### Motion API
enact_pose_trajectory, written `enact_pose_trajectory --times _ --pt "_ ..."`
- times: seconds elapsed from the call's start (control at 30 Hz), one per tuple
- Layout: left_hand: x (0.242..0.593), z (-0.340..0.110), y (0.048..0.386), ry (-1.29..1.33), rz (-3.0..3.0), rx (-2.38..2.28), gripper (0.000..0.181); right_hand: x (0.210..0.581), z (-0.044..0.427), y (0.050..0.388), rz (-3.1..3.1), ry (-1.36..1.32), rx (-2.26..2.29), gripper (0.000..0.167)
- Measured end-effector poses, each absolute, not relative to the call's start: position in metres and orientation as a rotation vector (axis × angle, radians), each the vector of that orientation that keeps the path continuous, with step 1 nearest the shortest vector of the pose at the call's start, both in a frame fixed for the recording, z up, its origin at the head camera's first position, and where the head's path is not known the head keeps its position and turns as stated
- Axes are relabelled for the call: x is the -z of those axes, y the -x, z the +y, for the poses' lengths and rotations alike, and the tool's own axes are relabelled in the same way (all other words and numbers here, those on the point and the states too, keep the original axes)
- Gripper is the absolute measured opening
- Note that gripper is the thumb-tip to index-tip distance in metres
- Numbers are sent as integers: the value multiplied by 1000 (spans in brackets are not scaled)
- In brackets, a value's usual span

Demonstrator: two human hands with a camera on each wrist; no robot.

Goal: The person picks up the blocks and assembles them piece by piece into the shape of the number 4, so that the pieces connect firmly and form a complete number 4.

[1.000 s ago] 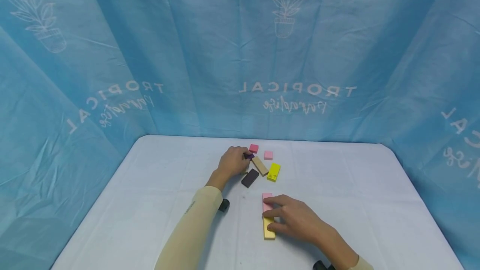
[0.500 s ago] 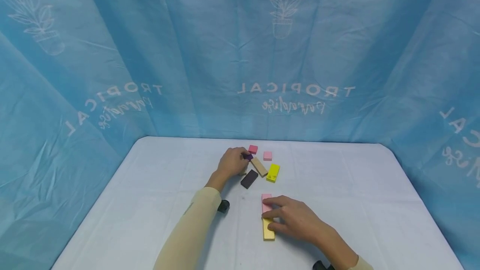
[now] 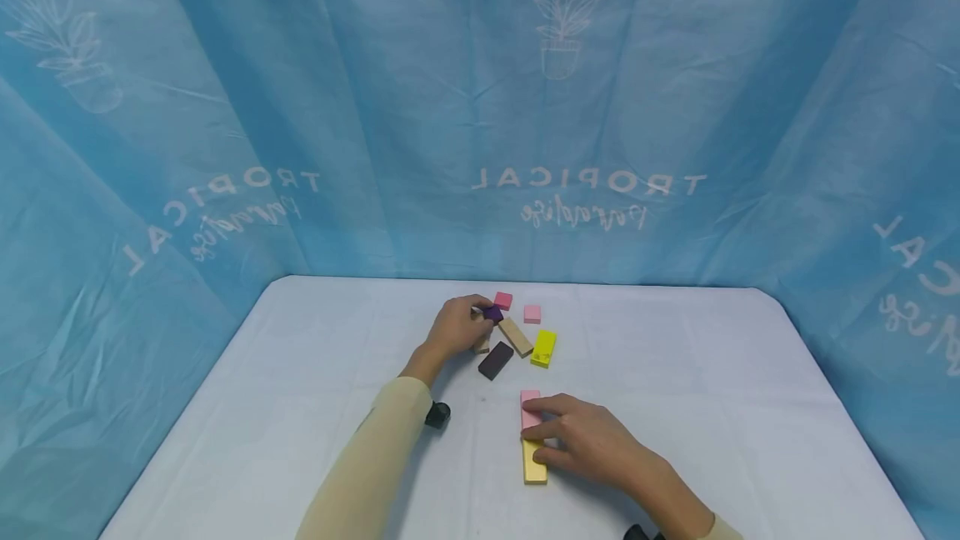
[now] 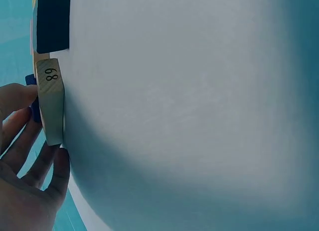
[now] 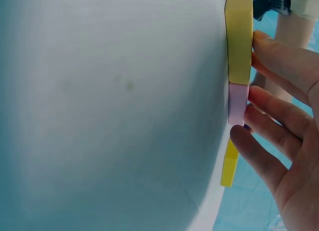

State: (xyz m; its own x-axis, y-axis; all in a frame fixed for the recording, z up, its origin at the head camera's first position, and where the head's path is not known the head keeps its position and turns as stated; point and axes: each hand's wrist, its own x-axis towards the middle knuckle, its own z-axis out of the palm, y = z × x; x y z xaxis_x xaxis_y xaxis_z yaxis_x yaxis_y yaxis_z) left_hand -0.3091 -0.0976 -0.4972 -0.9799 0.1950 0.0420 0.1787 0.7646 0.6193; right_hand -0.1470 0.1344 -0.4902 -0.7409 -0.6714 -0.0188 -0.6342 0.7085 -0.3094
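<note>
The person's rocking a pale yellow left sleeve [image 3: 360,457] and matching right sleeve [image 3: 723,528], plus a stubby black gadget [image 3: 437,415] by the left cuff and another black bit [image 3: 636,532] near the right.

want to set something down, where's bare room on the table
Bare: the white table right of the bright yellow block and right hand; also left of the left hand. Crowded: just right of the left hand, where the purple block, dark block and a wooden block cluster.

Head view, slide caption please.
Left hand pinches a purple block; right hand touches a pink block and a pale-yellow block.
</note>
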Motion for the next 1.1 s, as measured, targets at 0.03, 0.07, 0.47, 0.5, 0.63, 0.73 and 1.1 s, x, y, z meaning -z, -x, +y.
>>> enact_pose_trajectory --times 0.03,0.07,0.47,0.5,0.63,0.73,1.1 --pt "497 -99 308 -326 2933 -1034 36 490 134 147 2781 1065 434 33" --pt "498 -99 308 -336 2941 -1041 36 490 134 146 2780 1064 435 33" --pt "500 -99 302 -439 2957 -1071 36 492 134 144 2784 1084 419 32" --pt "499 -98 302 -451 2953 -1070 36 492 134 144 2788 1093 418 32" --pt "492 -94 301 -523 2924 -1046 36 491 135 146 2794 1110 417 32" --pt "488 -90 300 -570 2892 -1022 34 490 136 147 2796 1115 418 32" --pt "486 -82 290 -616 2809 -958 30 492 136 145 2790 1106 480 30"
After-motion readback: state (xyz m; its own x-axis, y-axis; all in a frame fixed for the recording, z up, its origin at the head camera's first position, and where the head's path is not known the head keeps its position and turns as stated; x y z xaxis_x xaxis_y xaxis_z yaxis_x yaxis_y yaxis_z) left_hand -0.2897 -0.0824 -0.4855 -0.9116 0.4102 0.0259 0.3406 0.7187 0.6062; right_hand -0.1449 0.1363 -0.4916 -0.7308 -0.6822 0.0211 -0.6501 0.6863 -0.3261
